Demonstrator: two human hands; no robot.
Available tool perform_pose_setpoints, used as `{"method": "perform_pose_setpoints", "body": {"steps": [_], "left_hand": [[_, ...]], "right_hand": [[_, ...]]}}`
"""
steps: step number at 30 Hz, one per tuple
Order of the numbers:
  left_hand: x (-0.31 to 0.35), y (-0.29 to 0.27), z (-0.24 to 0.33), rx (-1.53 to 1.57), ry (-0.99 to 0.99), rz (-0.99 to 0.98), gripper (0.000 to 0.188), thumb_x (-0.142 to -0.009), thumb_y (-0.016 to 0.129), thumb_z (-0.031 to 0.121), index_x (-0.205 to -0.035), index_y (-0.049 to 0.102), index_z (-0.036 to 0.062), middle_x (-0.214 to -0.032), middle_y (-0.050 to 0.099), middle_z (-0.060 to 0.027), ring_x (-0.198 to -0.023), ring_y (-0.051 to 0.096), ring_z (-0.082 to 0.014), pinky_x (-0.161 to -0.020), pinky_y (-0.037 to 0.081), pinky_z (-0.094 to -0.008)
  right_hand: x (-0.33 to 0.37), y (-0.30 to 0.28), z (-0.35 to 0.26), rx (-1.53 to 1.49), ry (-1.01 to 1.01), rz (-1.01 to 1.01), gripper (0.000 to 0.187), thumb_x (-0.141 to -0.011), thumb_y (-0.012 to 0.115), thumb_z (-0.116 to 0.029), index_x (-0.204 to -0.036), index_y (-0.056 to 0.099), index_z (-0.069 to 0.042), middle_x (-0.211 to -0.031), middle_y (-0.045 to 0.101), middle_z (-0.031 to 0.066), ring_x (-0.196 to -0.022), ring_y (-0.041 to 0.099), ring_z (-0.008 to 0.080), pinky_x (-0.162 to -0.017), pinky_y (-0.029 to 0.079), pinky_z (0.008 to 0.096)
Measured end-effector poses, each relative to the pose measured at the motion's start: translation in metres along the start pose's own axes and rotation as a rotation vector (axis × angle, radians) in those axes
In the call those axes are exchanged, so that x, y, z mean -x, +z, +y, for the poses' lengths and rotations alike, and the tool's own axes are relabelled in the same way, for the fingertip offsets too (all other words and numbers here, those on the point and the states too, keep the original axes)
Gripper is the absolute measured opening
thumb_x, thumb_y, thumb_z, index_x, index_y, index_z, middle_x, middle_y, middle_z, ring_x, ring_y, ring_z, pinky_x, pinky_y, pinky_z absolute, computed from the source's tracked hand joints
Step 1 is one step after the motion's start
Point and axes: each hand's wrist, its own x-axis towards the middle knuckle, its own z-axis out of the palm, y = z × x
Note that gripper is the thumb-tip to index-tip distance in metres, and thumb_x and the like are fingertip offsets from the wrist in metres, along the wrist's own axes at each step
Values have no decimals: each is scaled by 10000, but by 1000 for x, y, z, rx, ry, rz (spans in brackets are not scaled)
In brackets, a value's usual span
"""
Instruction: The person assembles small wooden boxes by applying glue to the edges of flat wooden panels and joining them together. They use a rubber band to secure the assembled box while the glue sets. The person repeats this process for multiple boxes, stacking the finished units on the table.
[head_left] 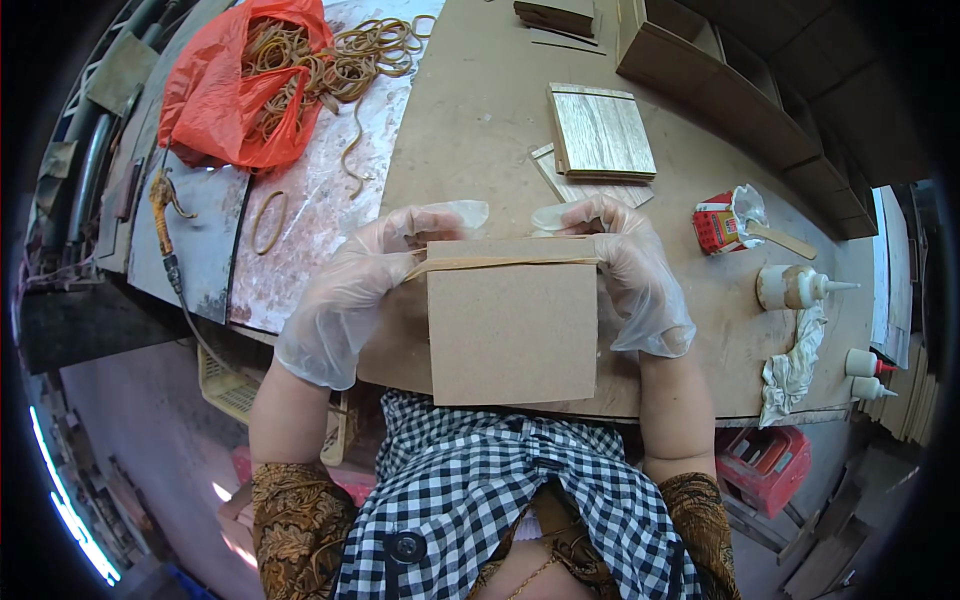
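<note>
The left forearm (pixel 290 425) and right forearm (pixel 678 410) are extended forward, well apart, and the gloved left grip (pixel 360 275) and right grip (pixel 637 268) are turned to face each other, with fingers (pixel 430 220) bent inward.

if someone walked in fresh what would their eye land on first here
Probably the bright red plastic bag at the upper left, with brown rubber bands spilling out of it. Next would be the squarish brown board in the centre, a stretched rubber band running across its upper part between the gloved left hand and right hand. The black-and-white checked garment below also stands out.
</note>
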Motion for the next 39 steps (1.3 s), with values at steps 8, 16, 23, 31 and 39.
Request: {"method": "perform_pose_setpoints", "body": {"steps": [8, 16, 23, 31, 39], "left_hand": [[-7, 20, -2, -31, 0, 131, 369, -824, 760, 138, -1126, 610, -12, -1047, 683, -89, -935, 670, -145, -829, 549, -273], [-3, 9, -14, 9, -56, 129, 172, -867, 715, 152, -969, 671, 22, -874, 685, -17, -780, 625, -90, -729, 500, -215], [5, 26, -17, 72, 59, 170, 95, -883, 691, 130, -900, 667, 40, -1089, 650, -73, -927, 612, -116, -840, 493, -262], [24, 25, -32, -100, 313, 80, 97, -869, 659, 71, -959, 645, 36, -1379, 487, -163, -1206, 527, -207, -1012, 429, -340], [40, 40, -36, -41, 410, 112, 179, -866, 624, 8, -1040, 615, 46, -1394, 471, -132, -1256, 490, -205, -1046, 397, -340]], "right_hand": [[6, 5, 2, 16, 13, -14, 172, -736, 686, 13, -898, 631, 5, -876, 688, 130, -761, 687, 173, -677, 574, 272], [-4, -8, 26, -132, -97, -112, 57, -766, 682, -13, -785, 636, 13, -771, 672, 113, -658, 655, 148, -616, 556, 265], [14, 12, 19, -92, -238, 1, 176, -747, 510, 124, -716, 629, -2, -767, 668, 79, -697, 627, 131, -661, 523, 262], [52, 10, 13, 182, -561, -116, 121, -772, 514, 85, -764, 617, 20, -953, 674, 129, -904, 643, 166, -842, 513, 297], [72, 12, 10, 35, -255, -250, 448, -811, 560, -14, -1253, 489, 6, -1249, 568, 159, -1183, 533, 213, -1041, 403, 360]]}}
